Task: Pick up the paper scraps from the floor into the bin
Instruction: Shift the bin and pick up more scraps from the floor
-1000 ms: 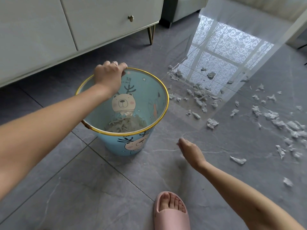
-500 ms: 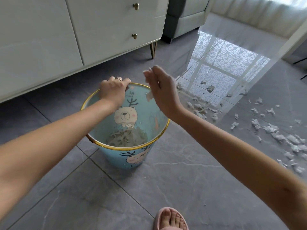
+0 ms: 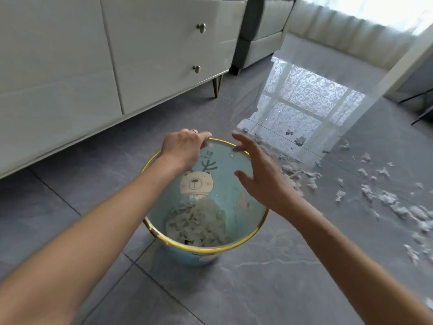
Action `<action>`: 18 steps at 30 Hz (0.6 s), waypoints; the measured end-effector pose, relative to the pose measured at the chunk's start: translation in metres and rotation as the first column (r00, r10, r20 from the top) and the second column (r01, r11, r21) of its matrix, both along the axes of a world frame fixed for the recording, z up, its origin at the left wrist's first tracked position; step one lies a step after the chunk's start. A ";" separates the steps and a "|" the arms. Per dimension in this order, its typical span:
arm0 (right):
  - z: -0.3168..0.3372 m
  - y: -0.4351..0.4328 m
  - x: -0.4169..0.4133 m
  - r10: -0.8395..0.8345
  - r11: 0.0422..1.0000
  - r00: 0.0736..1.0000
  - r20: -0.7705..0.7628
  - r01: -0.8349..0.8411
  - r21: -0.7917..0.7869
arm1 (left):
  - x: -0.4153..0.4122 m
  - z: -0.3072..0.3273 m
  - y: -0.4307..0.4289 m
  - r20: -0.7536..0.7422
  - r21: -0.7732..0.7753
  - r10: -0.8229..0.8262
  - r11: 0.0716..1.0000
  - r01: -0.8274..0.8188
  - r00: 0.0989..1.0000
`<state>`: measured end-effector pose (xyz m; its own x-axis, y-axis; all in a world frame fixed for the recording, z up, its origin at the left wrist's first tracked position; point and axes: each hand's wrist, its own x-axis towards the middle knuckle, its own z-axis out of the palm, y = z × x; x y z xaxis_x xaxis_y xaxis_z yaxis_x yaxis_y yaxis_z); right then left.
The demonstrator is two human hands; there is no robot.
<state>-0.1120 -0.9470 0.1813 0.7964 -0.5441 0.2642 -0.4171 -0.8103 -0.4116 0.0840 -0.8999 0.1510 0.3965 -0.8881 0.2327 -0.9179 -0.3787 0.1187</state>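
I see a grey tiled floor (image 3: 269, 289) with an upright blue bin (image 3: 234, 207) on it. My left hand (image 3: 182, 152) grips its far rim; my right hand (image 3: 262, 181) hovers above, fingers spread wide, empty. Paper scraps (image 3: 379, 195) lie right of the bin.

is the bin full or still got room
Still room: scraps only cover the bottom of the bin, with bare blue wall above them.

A pale sideboard (image 3: 112, 57) stands along the upper left on slim brass legs (image 3: 216, 86), its two stacked drawers each carrying a small round brass knob (image 3: 201, 27). Just beside its right end sits a grey sofa (image 3: 260, 31), and white curtains (image 3: 346, 31) hang down to the floor at the upper right. The grey marbled floor tiles (image 3: 234, 296) are glossy and mirror a bright window with lace patterning (image 3: 304, 102).
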 end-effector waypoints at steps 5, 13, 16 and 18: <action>-0.012 -0.013 -0.022 -0.434 0.880 0.896 -0.100 0.445 0.165 | -0.012 0.004 -0.042 0.000 -0.067 -0.192 0.979 0.191 0.981; -0.013 -0.019 -0.060 -0.640 0.750 0.749 -0.171 0.657 0.074 | -0.040 0.003 -0.096 -0.145 0.020 -0.500 0.861 0.508 0.854; -0.016 -0.018 -0.056 -0.656 0.745 0.744 -0.127 0.666 0.051 | -0.032 0.001 -0.099 -0.194 0.047 -0.522 0.841 0.540 0.830; -0.016 -0.019 -0.062 -0.675 0.734 0.737 -0.030 0.675 0.072 | -0.041 0.000 -0.105 -0.165 0.053 -0.544 0.828 0.558 0.823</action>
<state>-0.1743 -0.9656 0.1651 0.2132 -0.9563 0.2001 -0.8438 -0.2835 -0.4557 0.0433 -1.0046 0.1514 -0.1439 -0.9827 0.1165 -0.9539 0.1691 0.2480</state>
